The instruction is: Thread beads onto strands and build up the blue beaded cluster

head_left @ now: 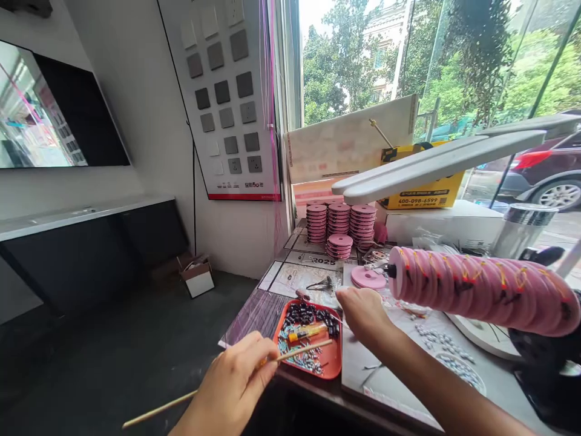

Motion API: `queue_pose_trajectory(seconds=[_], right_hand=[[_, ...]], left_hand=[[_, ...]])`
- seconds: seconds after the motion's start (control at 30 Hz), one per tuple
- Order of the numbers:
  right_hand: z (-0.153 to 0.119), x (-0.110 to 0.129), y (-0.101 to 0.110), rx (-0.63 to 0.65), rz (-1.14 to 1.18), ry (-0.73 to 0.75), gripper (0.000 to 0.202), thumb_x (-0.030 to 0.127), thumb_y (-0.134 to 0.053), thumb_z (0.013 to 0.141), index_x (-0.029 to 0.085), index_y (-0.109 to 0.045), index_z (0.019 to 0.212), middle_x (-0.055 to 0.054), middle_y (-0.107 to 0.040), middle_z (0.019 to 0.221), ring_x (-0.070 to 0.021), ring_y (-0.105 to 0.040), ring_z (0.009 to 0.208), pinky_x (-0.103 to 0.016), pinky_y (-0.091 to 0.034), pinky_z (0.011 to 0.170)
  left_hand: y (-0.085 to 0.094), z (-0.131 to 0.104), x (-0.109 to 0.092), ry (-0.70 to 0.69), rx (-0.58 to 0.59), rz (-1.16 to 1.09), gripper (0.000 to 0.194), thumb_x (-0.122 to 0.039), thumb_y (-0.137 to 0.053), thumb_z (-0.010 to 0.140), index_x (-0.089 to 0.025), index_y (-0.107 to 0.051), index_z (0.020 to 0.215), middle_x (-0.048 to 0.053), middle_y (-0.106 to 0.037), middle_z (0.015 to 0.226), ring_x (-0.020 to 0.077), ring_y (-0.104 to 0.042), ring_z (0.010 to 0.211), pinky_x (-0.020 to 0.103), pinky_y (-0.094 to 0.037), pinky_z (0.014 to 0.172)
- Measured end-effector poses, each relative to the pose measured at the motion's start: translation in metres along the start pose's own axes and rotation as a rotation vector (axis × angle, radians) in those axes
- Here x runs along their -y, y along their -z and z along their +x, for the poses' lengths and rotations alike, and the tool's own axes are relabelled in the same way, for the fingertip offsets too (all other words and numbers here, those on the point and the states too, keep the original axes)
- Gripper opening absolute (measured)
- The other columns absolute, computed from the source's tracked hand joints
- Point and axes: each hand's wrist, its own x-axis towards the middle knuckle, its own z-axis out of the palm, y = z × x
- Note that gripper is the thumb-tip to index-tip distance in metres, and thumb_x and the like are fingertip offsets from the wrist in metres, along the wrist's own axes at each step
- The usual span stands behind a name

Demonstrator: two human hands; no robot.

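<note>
My left hand (233, 381) pinches a long thin wooden stick (304, 350). Its front end reaches over a red-orange tray (334, 364), and its back end sticks out low on the left. Dark beads (303, 313), small shiny metal parts (290, 351) and a yellow tube-like item (307, 332) lie in the tray. Just right of the tray, my right hand (362, 310) is closed with its fingers turned away from view, so what it grips cannot be made out. A pink disc spool (367, 277) lies flat beyond it.
Stacked pink spools (339, 221) stand at the back of the table. To the right, a thick row of pink spools (481, 290) sits on a dark rod, above scattered silvery pieces (440, 342). A yellow box (422, 194) and white slats (445, 163) are near the window.
</note>
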Motion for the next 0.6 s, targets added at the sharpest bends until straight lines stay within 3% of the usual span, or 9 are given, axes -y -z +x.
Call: queue_pose_trajectory(seconds=[0.07, 0.13, 0.2, 0.27, 0.33, 0.5, 0.6], right_hand=[[-0.01, 0.001, 0.011, -0.051, 0.091, 0.011, 0.022, 0.002, -0.046, 0.08, 0.014, -0.062, 0.088, -0.007, -0.064, 0.081, -0.016, -0.061, 0.075, -0.029, -0.046, 0.066], [-0.022, 0.002, 0.018, -0.074, 0.305, 0.059, 0.02, 0.009, -0.045, 0.081, 0.017, -0.06, 0.093, -0.003, -0.062, 0.077, -0.0131, -0.058, 0.07, -0.025, -0.045, 0.062], [-0.033, 0.003, 0.02, -0.029, 0.76, 0.113, 0.016, 0.026, -0.05, 0.082, 0.017, -0.057, 0.093, 0.001, -0.058, 0.067, -0.011, -0.054, 0.06, -0.023, -0.043, 0.055], [-0.04, 0.002, 0.014, 0.069, 1.271, 0.124, 0.028, 0.04, -0.058, 0.077, 0.016, -0.057, 0.091, 0.002, -0.056, 0.062, -0.0103, -0.051, 0.055, -0.023, -0.042, 0.053], [-0.043, 0.003, 0.005, 0.171, 1.581, 0.079, 0.036, 0.045, -0.067, 0.069, 0.015, -0.059, 0.09, 0.001, -0.06, 0.063, -0.0099, -0.053, 0.056, -0.024, -0.042, 0.057], [-0.046, 0.007, -0.013, 0.301, 1.936, -0.008, 0.034, 0.037, -0.075, 0.066, 0.017, -0.063, 0.09, -0.002, -0.068, 0.073, -0.0087, -0.058, 0.058, -0.023, -0.045, 0.061], [-0.046, 0.006, -0.015, 0.32, 1.988, -0.05, 0.034, 0.036, -0.075, 0.066, 0.017, -0.063, 0.092, -0.004, -0.069, 0.076, -0.0103, -0.061, 0.061, -0.025, -0.047, 0.063]], left_hand=[[0.0, 0.004, -0.001, 0.029, -0.01, 0.005, 0.022, -0.031, -0.036, 0.092, -0.023, -0.053, 0.08, -0.001, -0.056, 0.081, 0.0151, -0.053, 0.072, 0.025, -0.036, 0.067], [-0.001, 0.006, -0.002, 0.031, -0.038, -0.008, 0.022, -0.03, -0.037, 0.092, -0.022, -0.054, 0.08, -0.001, -0.057, 0.082, 0.0157, -0.054, 0.074, 0.025, -0.036, 0.068], [-0.002, 0.008, -0.004, 0.026, -0.066, -0.033, 0.022, -0.03, -0.038, 0.091, -0.022, -0.054, 0.079, -0.001, -0.059, 0.082, 0.016, -0.055, 0.075, 0.025, -0.037, 0.069], [-0.002, 0.009, -0.006, 0.031, -0.078, -0.053, 0.022, -0.031, -0.038, 0.091, -0.022, -0.054, 0.078, -0.001, -0.061, 0.081, 0.0164, -0.055, 0.074, 0.025, -0.037, 0.068], [-0.002, 0.009, -0.008, 0.041, -0.078, -0.058, 0.024, -0.033, -0.038, 0.091, -0.022, -0.054, 0.076, -0.001, -0.062, 0.079, 0.0164, -0.054, 0.071, 0.025, -0.037, 0.066], [-0.002, 0.01, -0.013, 0.039, -0.084, -0.068, 0.026, -0.034, -0.038, 0.091, -0.021, -0.052, 0.072, -0.002, -0.058, 0.071, 0.0148, -0.05, 0.065, 0.024, -0.035, 0.062], [-0.001, 0.01, -0.014, 0.037, -0.078, -0.078, 0.026, -0.034, -0.039, 0.09, -0.021, -0.052, 0.072, -0.003, -0.058, 0.07, 0.0145, -0.05, 0.065, 0.023, -0.035, 0.062]])
